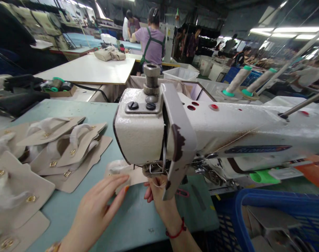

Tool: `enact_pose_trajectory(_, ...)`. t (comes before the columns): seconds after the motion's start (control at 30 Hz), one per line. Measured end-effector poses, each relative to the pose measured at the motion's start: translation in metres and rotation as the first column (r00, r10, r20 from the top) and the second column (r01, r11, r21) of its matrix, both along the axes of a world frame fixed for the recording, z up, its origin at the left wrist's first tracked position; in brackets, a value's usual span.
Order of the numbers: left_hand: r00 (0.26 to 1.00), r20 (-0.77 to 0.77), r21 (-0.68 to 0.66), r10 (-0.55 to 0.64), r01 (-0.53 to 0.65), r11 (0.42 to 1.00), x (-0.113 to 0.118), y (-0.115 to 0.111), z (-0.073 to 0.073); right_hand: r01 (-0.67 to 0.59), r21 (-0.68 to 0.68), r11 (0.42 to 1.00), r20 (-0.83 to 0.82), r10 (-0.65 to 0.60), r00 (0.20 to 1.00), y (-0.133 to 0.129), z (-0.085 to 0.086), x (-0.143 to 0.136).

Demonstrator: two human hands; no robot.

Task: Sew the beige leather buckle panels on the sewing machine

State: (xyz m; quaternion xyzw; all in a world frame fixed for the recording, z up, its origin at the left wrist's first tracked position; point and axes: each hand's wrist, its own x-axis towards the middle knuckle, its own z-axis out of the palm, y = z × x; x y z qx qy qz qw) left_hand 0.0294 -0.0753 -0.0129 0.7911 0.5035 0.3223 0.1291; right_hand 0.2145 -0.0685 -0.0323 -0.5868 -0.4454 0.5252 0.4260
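Note:
A beige leather-like panel (136, 175) with a white-wrapped strap lies under the head of a white sewing machine (140, 133). My left hand (101, 199) has the panel's near left edge between its thumb and outstretched fingers. My right hand (159, 189), wearing a red string bracelet (177, 229), is close by the needle area at the panel's right end. Its fingers are curled, and the machine's grey guard (179, 140) partly covers them, so what they grip is hidden. Loose thread hangs by that hand.
Similar beige panels (77, 164) with straps and gold fittings are heaped on the left of the green table (106, 234). A blue basket (254, 196) with pieces stands at lower right. Small pink-handled snips (182, 193) lie beside the machine. Thread cones (238, 80) and co-workers (152, 43) are farther back.

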Motion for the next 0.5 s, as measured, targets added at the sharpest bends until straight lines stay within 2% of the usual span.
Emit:
enact_pose_trajectory(0.03, 0.997, 0.079, -0.008, -0.009, 0.010, 1.000, 0.003, -0.015, -0.010, 0.001, 0.007, 1.000, 0.013, -0.001, 1.000, 0.000, 0.001, 0.000)
enact_pose_trajectory(0.07, 0.986, 0.167, -0.070, -0.029, 0.041, 0.997, 0.008, -0.028, -0.021, 0.001, 0.016, 1.000, 0.024, -0.001, 1.000, 0.000, 0.001, 0.000)
enact_pose_trajectory(0.1, 0.964, 0.267, -0.203, 0.009, 0.047, 0.978, 0.016, -0.036, -0.030, 0.000, 0.028, 1.000, 0.036, -0.001, 0.999, 0.000, 0.003, 0.000)
enact_pose_trajectory(0.13, 0.925, 0.375, -0.358, 0.066, 0.078, 0.930, 0.026, -0.040, -0.039, 0.000, 0.043, 0.999, 0.058, -0.003, 0.998, 0.001, 0.004, 0.001)
enact_pose_trajectory(0.17, 0.858, 0.487, -0.494, 0.164, 0.116, 0.862, 0.037, -0.040, -0.046, 0.000, 0.059, 0.998, 0.089, -0.006, 0.996, 0.001, 0.005, 0.001)
enact_pose_trajectory(0.23, 0.630, 0.670, -0.639, 0.393, 0.221, 0.736, 0.059, -0.029, -0.053, -0.005, 0.097, 0.995, 0.158, -0.010, 0.987, 0.001, 0.007, 0.003)
enact_pose_trajectory(0.27, 0.499, 0.725, -0.650, 0.475, 0.270, 0.710, 0.068, -0.020, -0.053, -0.007, 0.119, 0.993, 0.190, -0.015, 0.982, 0.002, 0.008, 0.003)
enact_pose_trajectory(0.3, 0.398, 0.755, -0.644, 0.521, 0.299, 0.705, 0.075, -0.010, -0.052, -0.008, 0.138, 0.990, 0.219, -0.023, 0.976, 0.002, 0.008, 0.004)
enact_pose_trajectory(0.33, 0.341, 0.771, -0.632, 0.538, 0.307, 0.712, 0.080, -0.002, -0.048, -0.011, 0.153, 0.988, 0.241, -0.026, 0.970, 0.002, 0.008, 0.005)
enact_pose_trajectory(0.37, 0.336, 0.783, -0.617, 0.523, 0.318, 0.720, 0.083, 0.005, -0.043, -0.011, 0.163, 0.987, 0.258, -0.032, 0.966, 0.003, 0.009, 0.005)
enact_pose_trajectory(0.5, 0.483, 0.795, -0.581, 0.368, 0.430, 0.691, 0.080, 0.016, -0.023, -0.003, 0.168, 0.986, 0.263, -0.042, 0.964, 0.003, 0.009, 0.004)
